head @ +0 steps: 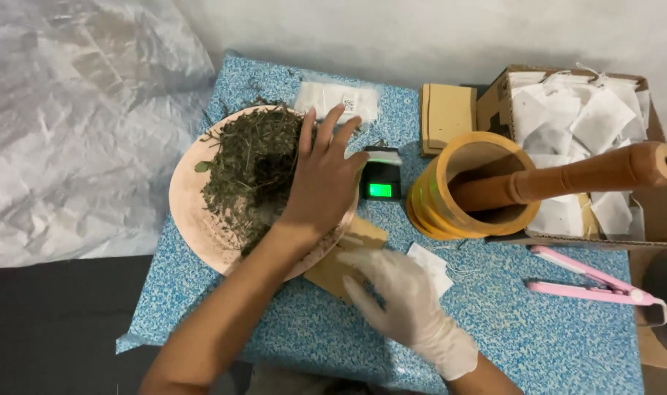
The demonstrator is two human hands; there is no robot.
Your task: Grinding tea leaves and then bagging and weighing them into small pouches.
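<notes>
My bare left hand (322,179) reaches over a round pinkish plate (183,212), fingers spread on the right side of a heap of dried green herbs (246,168). Nothing is gripped in it. My right hand (403,296) wears a white glove and lies flat with fingers stretched to the left, resting on a brown paper packet (366,234) that sticks out from under the plate's edge. A small white filter bag (430,263) lies just beside this hand.
A small black scale with a lit green display (381,181) stands behind the packet. To the right are a wooden mortar (443,212) with a pestle (575,175), a cardboard box of white filter bags (575,117), brown packets (449,111) and a pink sealer (589,284). Crumpled plastic sheet (77,124) lies left.
</notes>
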